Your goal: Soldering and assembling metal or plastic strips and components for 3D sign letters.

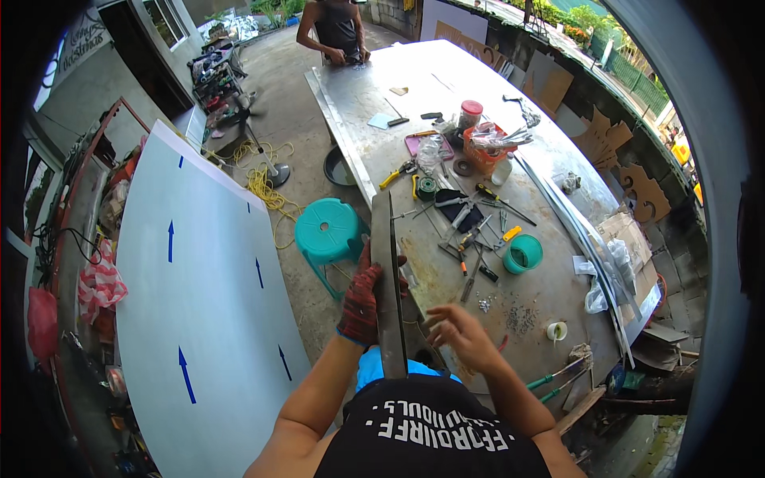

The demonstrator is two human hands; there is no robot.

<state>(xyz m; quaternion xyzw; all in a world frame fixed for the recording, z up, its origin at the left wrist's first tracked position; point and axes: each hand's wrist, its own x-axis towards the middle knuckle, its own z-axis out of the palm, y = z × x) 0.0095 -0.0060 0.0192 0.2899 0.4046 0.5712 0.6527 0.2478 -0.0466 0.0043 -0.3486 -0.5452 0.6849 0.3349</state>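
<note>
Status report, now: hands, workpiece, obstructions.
Left hand, gloved, gripping long grey metal bar. Right hand bare, nothing visible in it. Teal stool beyond left hand; loose tools on table.

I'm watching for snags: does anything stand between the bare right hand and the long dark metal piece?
Nothing visible does: an open gap separates the right hand from the long dark metal piece in this view. The gloved left hand grips the piece farther up the picture.
</note>
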